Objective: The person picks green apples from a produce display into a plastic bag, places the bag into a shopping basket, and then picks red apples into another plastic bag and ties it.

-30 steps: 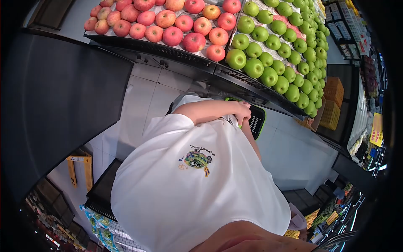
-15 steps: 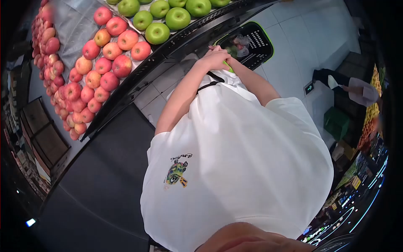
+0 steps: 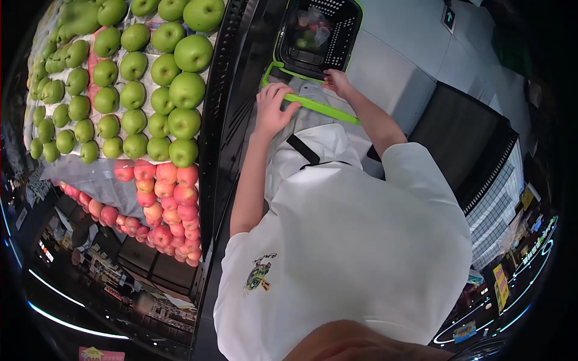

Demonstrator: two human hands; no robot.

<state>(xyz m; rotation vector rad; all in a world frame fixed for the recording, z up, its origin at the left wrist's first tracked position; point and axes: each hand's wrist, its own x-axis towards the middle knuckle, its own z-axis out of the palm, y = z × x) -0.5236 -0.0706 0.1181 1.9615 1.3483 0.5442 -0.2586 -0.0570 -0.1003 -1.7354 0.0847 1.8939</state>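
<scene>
Bright green plastic forms the handle [image 3: 322, 108], which slants across the wearer's lap, the left hand [image 3: 274, 108] wrapped over its left part, fingers curled and thumb bent. The right hand [image 3: 339, 82] is at the near rim of the black basket [image 3: 347, 45], fingers partly bent; whether it grips the rim, I cannot tell. The basket lies just ahead of the wearer, and inside are clear plastic bags [image 3: 321, 35] with green and reddish contents, too blurred to name. Close along the left runs the dark edge [image 3: 223, 78] of a fruit display, hemming in that side beside the left arm. Behind that edge sit rows of green apples [image 3: 186, 90] on pale lining, with red apples [image 3: 168, 192] piled next to them, nearer the wearer. To the right, past the right arm, a dark stand [image 3: 463, 138] juts over the grey floor [image 3: 385, 66], white wire mesh [image 3: 494, 204] beside it. A floor sign [image 3: 448, 18] with a green arrow lies ahead, right of the basket.
</scene>
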